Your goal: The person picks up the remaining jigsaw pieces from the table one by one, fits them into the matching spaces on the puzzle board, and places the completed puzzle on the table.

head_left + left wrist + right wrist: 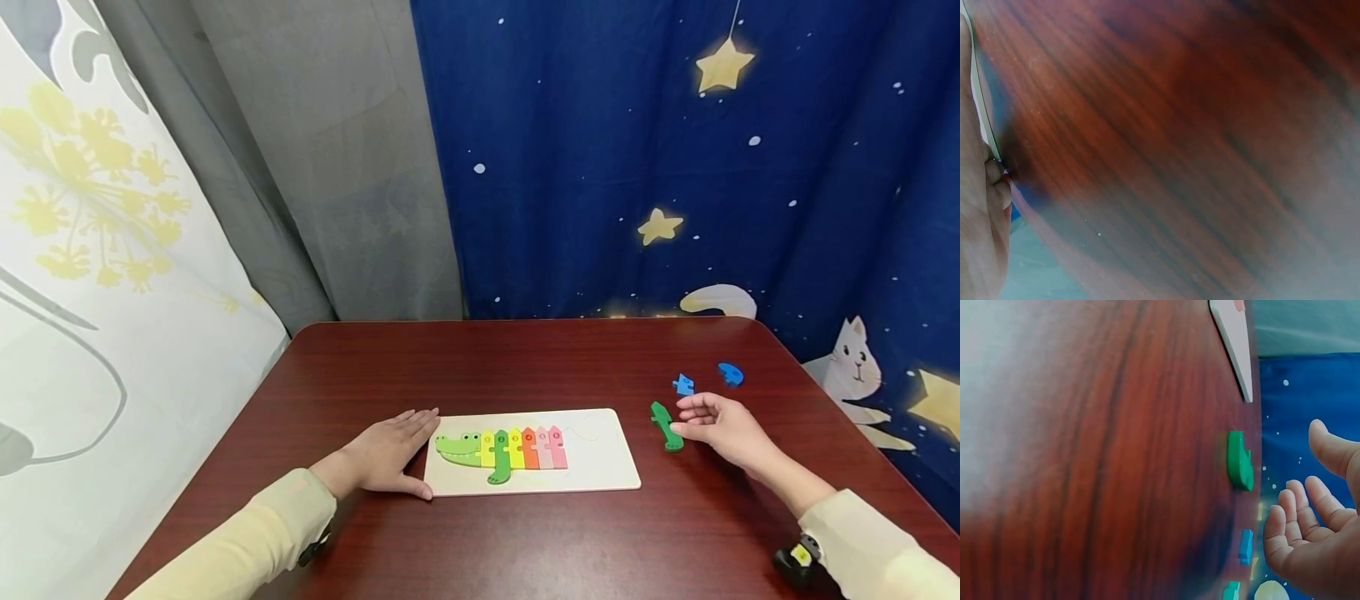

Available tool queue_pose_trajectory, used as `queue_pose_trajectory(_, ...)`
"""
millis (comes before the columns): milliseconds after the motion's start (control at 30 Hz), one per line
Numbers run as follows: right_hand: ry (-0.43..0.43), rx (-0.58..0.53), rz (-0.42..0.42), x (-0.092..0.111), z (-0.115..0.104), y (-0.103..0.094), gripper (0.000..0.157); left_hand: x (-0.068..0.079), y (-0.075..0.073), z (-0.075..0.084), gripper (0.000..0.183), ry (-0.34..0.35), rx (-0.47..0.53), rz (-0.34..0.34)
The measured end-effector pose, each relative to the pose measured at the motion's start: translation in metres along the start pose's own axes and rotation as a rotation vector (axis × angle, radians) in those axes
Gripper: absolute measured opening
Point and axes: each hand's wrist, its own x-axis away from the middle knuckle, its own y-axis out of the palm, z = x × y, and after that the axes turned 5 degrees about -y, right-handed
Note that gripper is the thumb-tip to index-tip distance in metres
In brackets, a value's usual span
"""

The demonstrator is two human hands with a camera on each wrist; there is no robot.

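Observation:
A pale wooden puzzle board [600, 458] lies on the table, carrying a crocodile built of colored pieces [531, 450]: a green head, then yellow, green, orange and pink parts. My left hand [393, 454] rests with straight fingers along the board's left edge. To the right of the board lies a loose green puzzle piece [666, 427], also seen in the right wrist view as a green block [1239, 461]. My right hand [723, 427] is just beside that piece, fingers loosely bent and thumb apart from them, holding nothing.
Two blue puzzle pieces lie beyond my right hand: a smaller one [683, 385] and a rounded one [731, 374]. The dark red wooden table [480, 367] ends at a grey curtain [337, 167] and a blue star-patterned curtain [585, 167].

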Motion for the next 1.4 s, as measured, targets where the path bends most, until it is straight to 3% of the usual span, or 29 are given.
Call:
queue_pose_trajectory(900,0.109,-0.017,-0.05,0.015,0.012,0.009,0.057,0.001,-0.002,0.0,0.115,0.01,0.008,0.013)
queue_pose_trajectory(1400,0.108,0.008,-0.031,0.013,0.018,0.016,0.058,0.003,-0.002,0.001,0.114,0.03,0.017,0.047)
